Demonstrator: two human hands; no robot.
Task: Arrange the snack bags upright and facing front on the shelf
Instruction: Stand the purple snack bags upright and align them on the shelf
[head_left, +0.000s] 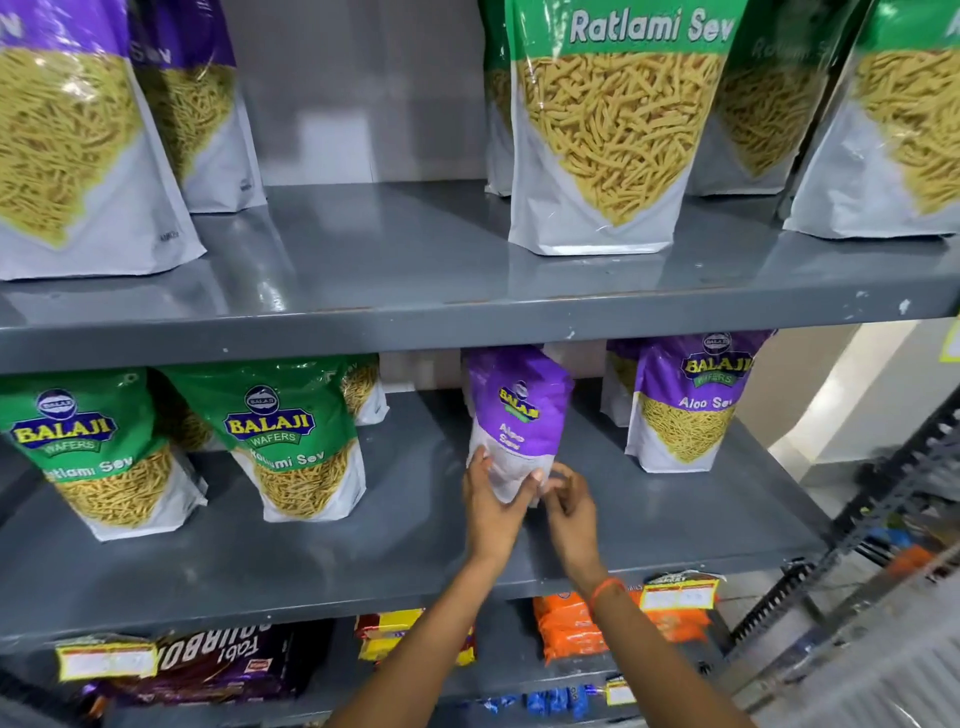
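A purple Aloo Sev bag (511, 415) stands on the middle grey shelf (363, 551), turned slightly left with its front showing. My left hand (491, 512) grips its white lower part from the left and front. My right hand (569, 501) touches the bag's lower right corner, fingers curled around it. Another purple Aloo Sev bag (691, 405) stands upright to the right. Two green Ratlami Sev bags (88, 447) (291, 441) stand upright at the left. More bags stand behind them.
The upper shelf (395, 270) holds large purple bags (72, 140) at left and green Ratlami Sev bags (618, 124) at right. Below are biscuit packs (218, 665) and orange packets (571, 629). A black slotted rack upright (852, 525) stands at right.
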